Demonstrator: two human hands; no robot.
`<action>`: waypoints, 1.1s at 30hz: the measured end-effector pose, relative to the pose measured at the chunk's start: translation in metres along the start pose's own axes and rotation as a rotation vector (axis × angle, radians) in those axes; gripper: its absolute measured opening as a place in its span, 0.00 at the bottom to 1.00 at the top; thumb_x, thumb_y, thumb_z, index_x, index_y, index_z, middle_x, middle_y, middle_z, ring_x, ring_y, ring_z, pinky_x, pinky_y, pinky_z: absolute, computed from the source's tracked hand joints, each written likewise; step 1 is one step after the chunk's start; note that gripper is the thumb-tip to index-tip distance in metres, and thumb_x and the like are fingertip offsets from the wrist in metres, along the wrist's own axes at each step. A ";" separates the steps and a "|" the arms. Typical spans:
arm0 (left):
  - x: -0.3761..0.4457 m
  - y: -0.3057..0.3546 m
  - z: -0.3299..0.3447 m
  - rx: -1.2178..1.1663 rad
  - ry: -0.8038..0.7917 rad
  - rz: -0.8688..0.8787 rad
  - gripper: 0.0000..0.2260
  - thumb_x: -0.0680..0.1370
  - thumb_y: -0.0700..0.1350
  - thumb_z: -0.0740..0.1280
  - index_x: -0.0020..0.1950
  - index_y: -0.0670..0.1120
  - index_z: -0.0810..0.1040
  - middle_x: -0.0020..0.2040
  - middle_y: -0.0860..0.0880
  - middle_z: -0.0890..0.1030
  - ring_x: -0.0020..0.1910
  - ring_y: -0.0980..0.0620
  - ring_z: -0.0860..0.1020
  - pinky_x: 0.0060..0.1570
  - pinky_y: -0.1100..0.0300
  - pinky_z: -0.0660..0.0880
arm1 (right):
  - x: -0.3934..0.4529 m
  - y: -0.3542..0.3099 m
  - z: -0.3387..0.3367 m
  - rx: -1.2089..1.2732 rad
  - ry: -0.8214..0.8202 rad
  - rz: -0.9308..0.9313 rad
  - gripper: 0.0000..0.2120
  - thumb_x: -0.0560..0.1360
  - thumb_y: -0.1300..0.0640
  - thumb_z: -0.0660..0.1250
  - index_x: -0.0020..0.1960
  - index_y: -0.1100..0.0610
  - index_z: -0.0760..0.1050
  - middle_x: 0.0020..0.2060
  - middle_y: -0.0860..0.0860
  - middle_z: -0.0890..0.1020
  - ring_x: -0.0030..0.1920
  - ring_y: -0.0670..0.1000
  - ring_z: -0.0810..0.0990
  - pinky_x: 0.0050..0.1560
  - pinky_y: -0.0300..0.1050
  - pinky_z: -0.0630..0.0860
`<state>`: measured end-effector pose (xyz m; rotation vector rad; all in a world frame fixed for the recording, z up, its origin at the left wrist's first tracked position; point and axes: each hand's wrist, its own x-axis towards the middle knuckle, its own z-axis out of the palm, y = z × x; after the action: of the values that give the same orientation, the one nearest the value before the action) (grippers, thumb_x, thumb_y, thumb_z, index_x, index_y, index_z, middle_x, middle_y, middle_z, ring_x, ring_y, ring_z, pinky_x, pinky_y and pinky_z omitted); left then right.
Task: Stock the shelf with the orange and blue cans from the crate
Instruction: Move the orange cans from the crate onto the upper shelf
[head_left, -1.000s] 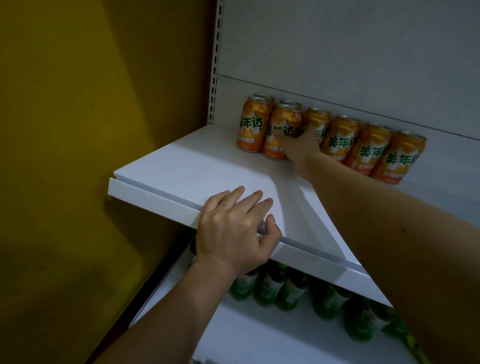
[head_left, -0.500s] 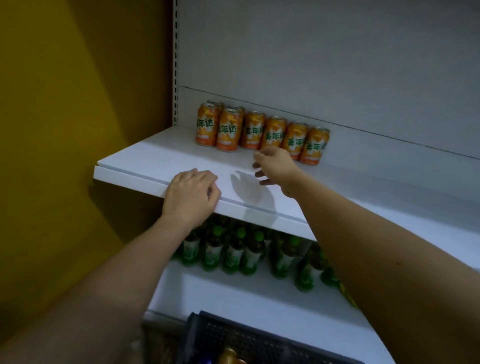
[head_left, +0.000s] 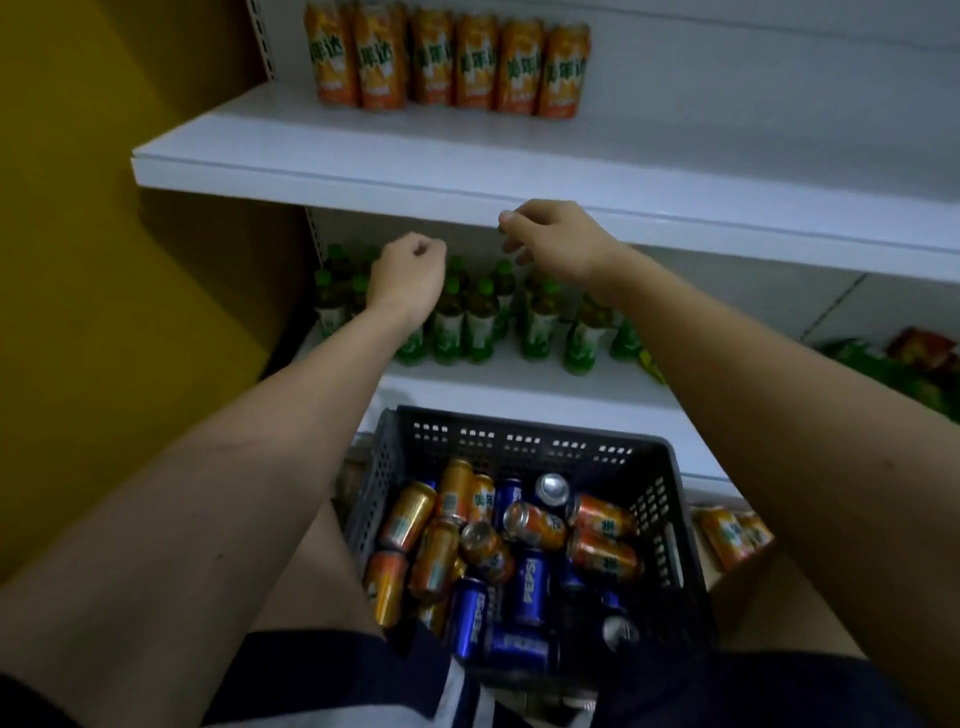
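Hands: our left hand (head_left: 410, 270) and right hand (head_left: 550, 239) empty, loosely curled | crate (head_left: 670, 519) cans (head_left: 483, 551) jumbled, a grab could roll neighbours | shelf (head_left: 467, 171) row (head_left: 447, 57) tips easy

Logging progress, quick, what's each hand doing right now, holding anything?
Left hand: fingers loosely curled, holding nothing, in front of the green bottles.
Right hand: fingers loosely curled, holding nothing, below the white metal shelf edge.

Orange cans (head_left: 448, 60) on white shelf (head_left: 363, 156); black perforated crate (head_left: 524, 441).

open shelf (head_left: 675, 140) surface right of orange cans (head_left: 447, 60), crate (head_left: 519, 441) open-topped, cans jumbled inside
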<state>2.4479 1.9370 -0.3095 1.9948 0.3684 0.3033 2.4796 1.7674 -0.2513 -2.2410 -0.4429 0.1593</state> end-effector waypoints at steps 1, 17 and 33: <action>-0.007 -0.007 0.007 -0.008 -0.052 -0.024 0.11 0.82 0.50 0.57 0.51 0.48 0.77 0.46 0.49 0.80 0.44 0.50 0.76 0.46 0.56 0.72 | -0.009 0.008 0.006 -0.004 -0.001 -0.001 0.17 0.83 0.47 0.58 0.59 0.58 0.77 0.48 0.51 0.81 0.46 0.49 0.79 0.47 0.44 0.76; -0.122 -0.158 0.119 -0.004 -0.287 -0.584 0.14 0.81 0.48 0.57 0.51 0.42 0.79 0.51 0.41 0.81 0.46 0.44 0.78 0.48 0.54 0.73 | -0.107 0.182 0.144 0.243 -0.122 0.438 0.14 0.82 0.51 0.62 0.60 0.59 0.75 0.47 0.52 0.80 0.46 0.49 0.77 0.44 0.43 0.71; -0.173 -0.284 0.186 -0.147 -0.217 -1.248 0.23 0.80 0.59 0.59 0.63 0.43 0.78 0.59 0.43 0.80 0.59 0.40 0.78 0.62 0.45 0.75 | -0.126 0.299 0.281 -0.230 -0.546 0.447 0.33 0.75 0.51 0.70 0.74 0.56 0.58 0.71 0.59 0.66 0.61 0.65 0.76 0.50 0.56 0.76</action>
<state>2.3225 1.8348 -0.6546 1.3088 1.2871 -0.6461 2.3683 1.7434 -0.6649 -2.4796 -0.2398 1.0135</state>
